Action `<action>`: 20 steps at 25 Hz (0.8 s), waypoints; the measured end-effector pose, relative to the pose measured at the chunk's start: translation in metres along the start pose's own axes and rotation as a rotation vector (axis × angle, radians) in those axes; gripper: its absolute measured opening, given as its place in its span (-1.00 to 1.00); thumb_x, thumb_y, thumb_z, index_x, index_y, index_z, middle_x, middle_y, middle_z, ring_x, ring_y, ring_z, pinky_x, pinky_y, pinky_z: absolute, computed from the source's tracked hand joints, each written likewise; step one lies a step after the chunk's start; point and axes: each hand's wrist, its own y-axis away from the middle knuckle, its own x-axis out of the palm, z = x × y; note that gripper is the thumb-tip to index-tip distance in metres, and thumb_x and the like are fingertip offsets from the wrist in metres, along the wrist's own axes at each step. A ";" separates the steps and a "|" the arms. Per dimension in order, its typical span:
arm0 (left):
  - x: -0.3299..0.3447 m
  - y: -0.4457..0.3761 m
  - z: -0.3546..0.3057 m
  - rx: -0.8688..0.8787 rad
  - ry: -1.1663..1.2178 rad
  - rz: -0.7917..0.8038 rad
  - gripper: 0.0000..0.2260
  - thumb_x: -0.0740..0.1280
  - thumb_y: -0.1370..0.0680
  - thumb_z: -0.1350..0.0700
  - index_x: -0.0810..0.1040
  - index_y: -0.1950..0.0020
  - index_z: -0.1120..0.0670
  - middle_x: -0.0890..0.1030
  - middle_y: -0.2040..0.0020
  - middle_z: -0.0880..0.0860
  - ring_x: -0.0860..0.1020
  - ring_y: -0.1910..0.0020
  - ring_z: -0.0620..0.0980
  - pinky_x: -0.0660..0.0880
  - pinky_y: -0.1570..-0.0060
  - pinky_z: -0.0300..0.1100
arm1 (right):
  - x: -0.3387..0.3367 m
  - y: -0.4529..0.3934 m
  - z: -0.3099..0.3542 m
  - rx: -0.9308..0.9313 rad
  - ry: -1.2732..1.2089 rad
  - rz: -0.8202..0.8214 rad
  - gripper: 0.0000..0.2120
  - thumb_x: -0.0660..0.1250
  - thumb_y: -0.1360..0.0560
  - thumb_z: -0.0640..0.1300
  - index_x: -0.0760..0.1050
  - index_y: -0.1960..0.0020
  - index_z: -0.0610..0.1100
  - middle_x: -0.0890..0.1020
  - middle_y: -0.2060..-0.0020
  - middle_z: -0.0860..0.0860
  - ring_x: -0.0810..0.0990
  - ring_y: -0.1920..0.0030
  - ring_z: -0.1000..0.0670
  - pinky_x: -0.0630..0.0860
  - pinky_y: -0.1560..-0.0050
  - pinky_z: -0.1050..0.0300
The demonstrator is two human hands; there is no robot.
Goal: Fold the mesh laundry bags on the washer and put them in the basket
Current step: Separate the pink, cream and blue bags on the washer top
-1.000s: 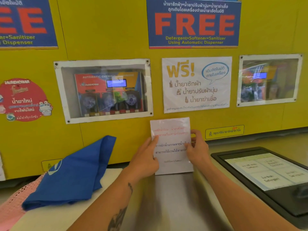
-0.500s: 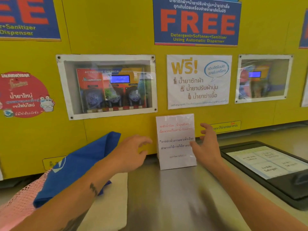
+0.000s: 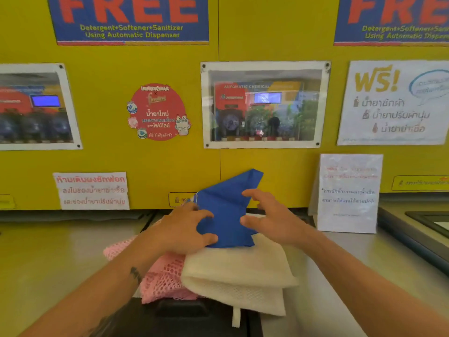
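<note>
Three bags lie piled on the steel washer top (image 3: 60,254). A blue bag (image 3: 226,215) sits on top, its upper corner leaning on the yellow wall. Below it lies a cream mesh bag (image 3: 238,271), and a pink mesh bag (image 3: 162,280) pokes out to the left. My left hand (image 3: 184,227) grips the blue bag's left edge, thumb pressed on its lower part. My right hand (image 3: 272,220) hovers at the bag's right side with fingers spread, thumb near the cloth. No basket is in view.
A laminated white notice (image 3: 349,193) leans on the wall to the right of the pile. A dark framed panel (image 3: 422,229) is set into the top at far right. A black panel (image 3: 194,319) lies under the pile's near edge. The yellow wall stands close behind.
Both hands left the laminated notice and moved left to the blue bag. The view swung left, and the cream and pink bags came into sight.
</note>
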 end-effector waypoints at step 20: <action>0.024 0.028 0.028 0.520 0.253 -0.554 -0.85 0.31 -0.51 0.11 0.63 -0.04 0.03 0.56 -0.01 -0.10 0.51 0.02 -0.13 0.44 0.04 -0.22 | 0.004 0.022 0.039 0.115 0.188 0.173 -0.21 0.43 -0.46 0.14 0.10 -0.55 0.17 0.21 -0.49 0.16 0.19 -0.49 0.09 0.24 -0.38 0.11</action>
